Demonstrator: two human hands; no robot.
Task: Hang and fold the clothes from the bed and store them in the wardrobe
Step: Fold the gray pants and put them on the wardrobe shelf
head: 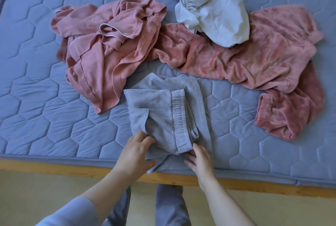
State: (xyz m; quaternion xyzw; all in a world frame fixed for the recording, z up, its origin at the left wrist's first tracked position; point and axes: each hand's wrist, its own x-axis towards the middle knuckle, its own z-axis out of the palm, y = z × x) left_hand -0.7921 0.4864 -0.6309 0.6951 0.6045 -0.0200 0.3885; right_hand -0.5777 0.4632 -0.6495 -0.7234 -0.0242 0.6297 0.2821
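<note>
My left grip [135,151] pinches the one grey garment [163,113]; my right grip [199,160] rests released on it. Beyond: one thin pink garment [101,58], one fluffy pink garment [263,58], one white garment [209,12].

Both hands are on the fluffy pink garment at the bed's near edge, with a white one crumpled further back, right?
Not quite: in the head view the left hand and right hand are on the grey garment, not the fluffy pink garment. The white garment is indeed crumpled further back.
</note>
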